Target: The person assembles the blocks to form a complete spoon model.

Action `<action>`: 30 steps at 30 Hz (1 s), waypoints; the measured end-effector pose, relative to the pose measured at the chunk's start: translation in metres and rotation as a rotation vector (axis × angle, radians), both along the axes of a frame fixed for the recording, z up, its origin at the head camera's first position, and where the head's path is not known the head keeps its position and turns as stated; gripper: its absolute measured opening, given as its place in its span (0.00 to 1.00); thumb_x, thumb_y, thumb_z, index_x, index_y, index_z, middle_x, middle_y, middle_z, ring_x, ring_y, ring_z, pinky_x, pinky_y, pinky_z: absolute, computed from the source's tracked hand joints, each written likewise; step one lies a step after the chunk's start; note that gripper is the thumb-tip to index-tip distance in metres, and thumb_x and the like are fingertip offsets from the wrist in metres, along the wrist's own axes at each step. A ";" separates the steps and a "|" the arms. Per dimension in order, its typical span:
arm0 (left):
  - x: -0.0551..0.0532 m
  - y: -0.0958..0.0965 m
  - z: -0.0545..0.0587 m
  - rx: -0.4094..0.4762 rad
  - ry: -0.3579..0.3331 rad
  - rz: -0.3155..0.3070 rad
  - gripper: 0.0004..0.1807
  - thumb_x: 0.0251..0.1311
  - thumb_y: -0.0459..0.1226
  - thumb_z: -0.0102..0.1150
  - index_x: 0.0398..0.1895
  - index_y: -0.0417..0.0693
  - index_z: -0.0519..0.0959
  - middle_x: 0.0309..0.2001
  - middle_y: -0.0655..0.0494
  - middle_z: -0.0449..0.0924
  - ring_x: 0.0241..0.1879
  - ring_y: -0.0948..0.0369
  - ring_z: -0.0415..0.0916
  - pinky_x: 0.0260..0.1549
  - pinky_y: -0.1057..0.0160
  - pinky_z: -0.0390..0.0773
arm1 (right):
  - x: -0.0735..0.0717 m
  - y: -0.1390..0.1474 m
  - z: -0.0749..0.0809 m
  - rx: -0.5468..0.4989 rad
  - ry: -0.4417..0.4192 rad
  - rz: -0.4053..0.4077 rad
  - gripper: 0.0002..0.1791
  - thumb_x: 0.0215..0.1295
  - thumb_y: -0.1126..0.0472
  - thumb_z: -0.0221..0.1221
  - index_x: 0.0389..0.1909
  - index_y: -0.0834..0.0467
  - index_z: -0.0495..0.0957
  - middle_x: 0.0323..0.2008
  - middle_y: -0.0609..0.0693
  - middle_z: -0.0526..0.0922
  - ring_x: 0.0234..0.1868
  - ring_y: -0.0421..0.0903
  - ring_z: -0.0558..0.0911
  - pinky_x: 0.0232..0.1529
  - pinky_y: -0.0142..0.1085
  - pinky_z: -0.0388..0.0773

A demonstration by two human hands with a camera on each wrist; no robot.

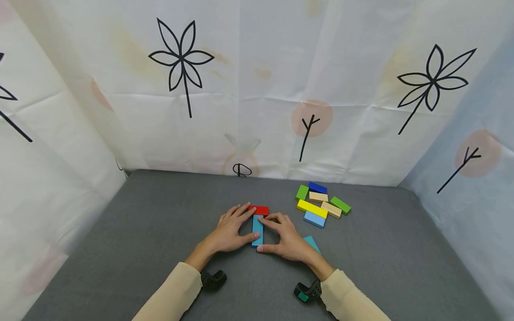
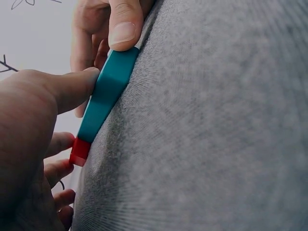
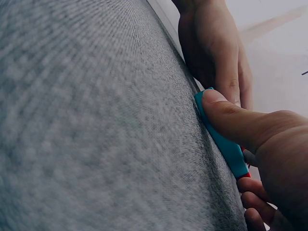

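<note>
A long light-blue block [image 1: 257, 231] lies flat on the table, its far end against a red block [image 1: 261, 210] set crosswise, like a T. My left hand [image 1: 232, 231] is spread at the left side. Its thumb touches the blue block while its fingertips touch the red block's left end, also seen in the left wrist view, where the red block [image 2: 80, 151] adjoins the blue block [image 2: 108, 94]. From the right, my right hand [image 1: 290, 240] pinches the blue block lengthwise, thumb at the near end and index finger near the far end. In the right wrist view that thumb [image 3: 224, 108] partly covers the block.
Right of the hands lies a loose group of blocks, including a yellow block [image 1: 312, 208], a dark-blue block [image 1: 318, 187] and a green block [image 1: 340, 205]. A turquoise piece [image 1: 312, 243] is partly hidden by my right wrist. Patterned cloth [image 1: 265, 133] hangs behind the grey table [image 1: 160, 209].
</note>
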State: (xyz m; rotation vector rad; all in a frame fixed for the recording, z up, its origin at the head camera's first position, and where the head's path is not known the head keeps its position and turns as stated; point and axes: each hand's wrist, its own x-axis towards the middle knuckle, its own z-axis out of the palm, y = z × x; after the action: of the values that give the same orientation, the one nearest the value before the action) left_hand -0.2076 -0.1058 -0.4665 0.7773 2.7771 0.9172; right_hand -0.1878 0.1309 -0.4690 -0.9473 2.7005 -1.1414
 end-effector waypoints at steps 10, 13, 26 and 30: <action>0.003 -0.001 0.002 -0.057 0.006 -0.001 0.42 0.69 0.60 0.55 0.80 0.52 0.59 0.80 0.45 0.50 0.79 0.43 0.39 0.72 0.34 0.36 | 0.001 -0.001 0.003 0.007 -0.012 -0.008 0.43 0.61 0.48 0.72 0.75 0.55 0.68 0.65 0.56 0.68 0.64 0.57 0.65 0.62 0.61 0.64; 0.004 -0.001 0.002 -0.074 0.015 0.002 0.42 0.69 0.61 0.54 0.80 0.53 0.59 0.80 0.46 0.51 0.79 0.43 0.40 0.72 0.34 0.33 | 0.002 -0.001 0.004 0.008 -0.019 -0.012 0.43 0.60 0.48 0.72 0.75 0.55 0.68 0.65 0.56 0.68 0.64 0.57 0.66 0.62 0.61 0.64; 0.003 0.000 -0.002 -0.130 0.024 0.025 0.44 0.68 0.67 0.49 0.81 0.60 0.55 0.81 0.53 0.48 0.80 0.47 0.36 0.72 0.35 0.26 | 0.002 -0.001 0.002 0.014 -0.002 -0.008 0.44 0.60 0.49 0.72 0.75 0.55 0.67 0.66 0.57 0.68 0.64 0.57 0.66 0.61 0.61 0.65; 0.004 -0.001 -0.002 -0.113 0.021 0.026 0.44 0.67 0.66 0.51 0.81 0.60 0.56 0.80 0.52 0.50 0.80 0.46 0.37 0.71 0.34 0.26 | 0.002 -0.001 0.002 0.009 -0.005 -0.009 0.44 0.60 0.49 0.73 0.75 0.55 0.67 0.66 0.57 0.68 0.64 0.58 0.65 0.62 0.61 0.65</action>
State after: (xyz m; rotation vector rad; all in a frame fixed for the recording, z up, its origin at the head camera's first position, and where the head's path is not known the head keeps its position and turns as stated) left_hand -0.2039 -0.1063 -0.4684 0.7394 2.8346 0.7525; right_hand -0.1862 0.1302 -0.4665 -0.9306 2.7060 -1.1306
